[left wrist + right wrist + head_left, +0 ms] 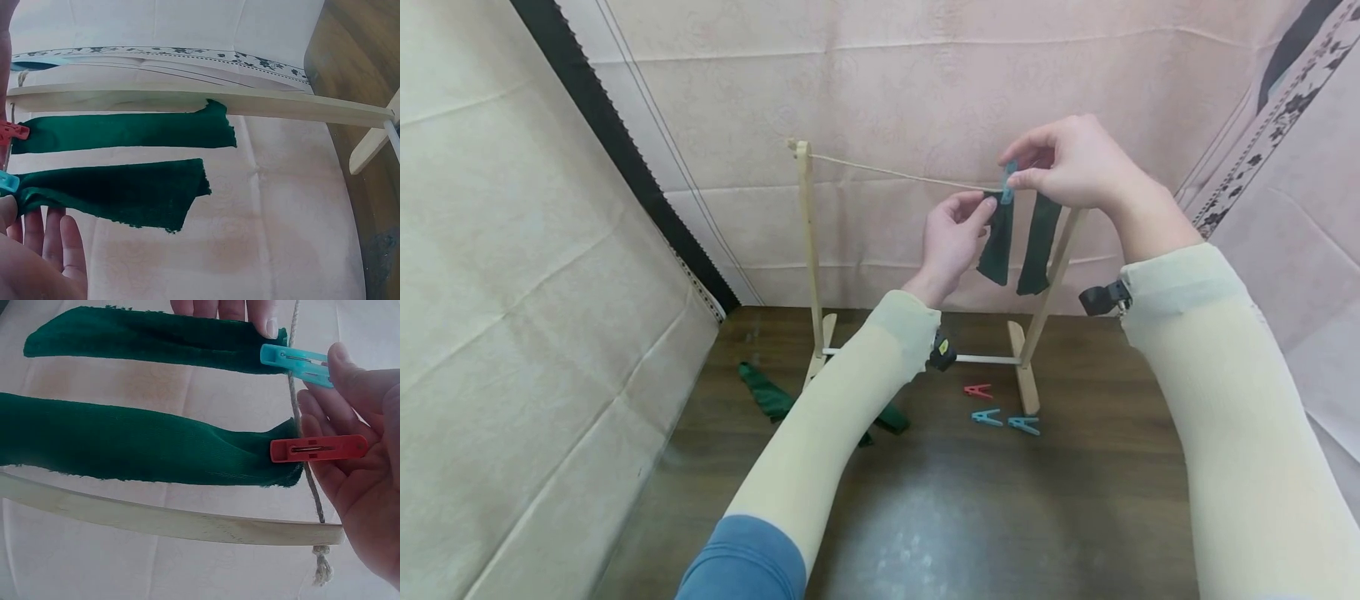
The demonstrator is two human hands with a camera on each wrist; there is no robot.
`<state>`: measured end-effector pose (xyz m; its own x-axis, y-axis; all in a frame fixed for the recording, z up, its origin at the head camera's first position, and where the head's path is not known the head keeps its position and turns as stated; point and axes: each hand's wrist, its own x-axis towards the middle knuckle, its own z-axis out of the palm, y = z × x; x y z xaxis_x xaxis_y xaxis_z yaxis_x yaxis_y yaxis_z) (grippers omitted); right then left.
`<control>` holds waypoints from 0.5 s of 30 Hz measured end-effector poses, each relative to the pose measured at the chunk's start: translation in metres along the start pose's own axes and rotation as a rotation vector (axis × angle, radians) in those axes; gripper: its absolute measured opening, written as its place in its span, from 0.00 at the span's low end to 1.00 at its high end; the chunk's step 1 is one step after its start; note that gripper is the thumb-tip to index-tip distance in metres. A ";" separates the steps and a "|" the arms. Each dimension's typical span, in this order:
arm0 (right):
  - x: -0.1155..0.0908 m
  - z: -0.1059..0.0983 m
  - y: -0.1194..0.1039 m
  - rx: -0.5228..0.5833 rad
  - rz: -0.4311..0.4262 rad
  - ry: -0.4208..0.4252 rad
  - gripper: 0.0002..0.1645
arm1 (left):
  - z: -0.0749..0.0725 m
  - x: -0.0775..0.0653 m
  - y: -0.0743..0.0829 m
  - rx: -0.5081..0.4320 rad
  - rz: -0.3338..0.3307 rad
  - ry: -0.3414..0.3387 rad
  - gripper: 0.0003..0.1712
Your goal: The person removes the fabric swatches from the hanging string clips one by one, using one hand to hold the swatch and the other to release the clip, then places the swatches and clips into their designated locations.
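My right hand (1078, 162) pinches a blue clothespin (297, 364) at the string (895, 173), near the right end of a wooden stand. The clothespin's jaws sit over the top edge of a green cloth strip (997, 242), which hangs down from the string. Beside that clothespin, my left hand (951, 237) pinches the strip's top corner between thumb and fingers. Closer to the right post hangs a second green cloth strip (1040, 246), clipped to the string by a red clothespin (319, 448). The right hand's fingers pass behind this red clothespin in the right wrist view.
The stand's left post (810, 250) and right post (281, 108) rise from wooden feet, joined by a white rod (985, 359). A red clothespin (977, 390) and two blue clothespins (987, 417) lie on the table (1097, 500). Green cloth (767, 393) lies partly behind my left forearm.
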<state>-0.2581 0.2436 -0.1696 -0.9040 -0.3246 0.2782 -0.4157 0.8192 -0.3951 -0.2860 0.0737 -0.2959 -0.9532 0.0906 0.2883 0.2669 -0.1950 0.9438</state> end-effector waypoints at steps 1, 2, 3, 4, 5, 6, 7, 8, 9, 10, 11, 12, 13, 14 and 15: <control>0.000 0.001 0.000 0.000 -0.004 0.009 0.19 | 0.000 0.000 0.000 -0.001 0.000 -0.002 0.17; -0.001 0.001 0.001 -0.002 -0.008 0.020 0.18 | 0.000 0.000 0.000 -0.001 -0.001 -0.002 0.17; -0.001 0.002 0.001 -0.004 -0.013 0.030 0.18 | 0.000 0.000 0.000 -0.001 -0.002 -0.001 0.17; -0.001 0.003 0.002 -0.006 -0.018 0.041 0.17 | -0.001 0.000 0.000 -0.002 -0.002 0.000 0.17; -0.001 0.004 0.003 -0.007 -0.023 0.052 0.17 | -0.001 0.000 0.000 -0.003 -0.001 0.000 0.17; -0.001 0.004 0.003 -0.011 -0.027 0.060 0.17 | -0.001 0.000 0.000 -0.003 -0.001 -0.001 0.17; -0.001 0.005 0.003 -0.012 -0.030 0.069 0.16 | -0.001 0.001 0.000 -0.004 -0.001 -0.004 0.17; -0.001 0.005 0.004 -0.011 -0.033 0.076 0.16 | -0.002 0.001 0.000 -0.004 0.000 -0.008 0.17; -0.001 0.005 0.004 -0.009 -0.034 0.081 0.15 | -0.002 0.001 0.000 -0.004 0.001 -0.013 0.17; -0.001 0.005 0.004 -0.008 -0.034 0.086 0.15 | -0.002 0.001 -0.001 -0.005 0.001 -0.019 0.17; -0.002 0.005 0.004 -0.005 -0.031 0.089 0.15 | -0.002 0.001 -0.001 -0.005 0.001 -0.023 0.17; -0.002 0.005 0.004 -0.006 -0.029 0.092 0.15 | -0.002 0.001 -0.001 -0.006 0.001 -0.024 0.17; -0.002 0.005 0.004 -0.004 -0.024 0.095 0.14 | -0.002 0.001 -0.001 -0.004 0.000 -0.026 0.17; -0.002 0.005 0.003 -0.004 -0.018 0.096 0.14 | -0.002 0.000 -0.001 -0.002 0.000 -0.027 0.17; -0.002 0.005 0.003 -0.003 -0.011 0.098 0.14 | -0.003 0.000 -0.001 0.001 -0.001 -0.027 0.16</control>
<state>-0.2578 0.2446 -0.1760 -0.8855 -0.2858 0.3664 -0.4247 0.8176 -0.3887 -0.2864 0.0713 -0.2969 -0.9494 0.1167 0.2914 0.2661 -0.1937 0.9443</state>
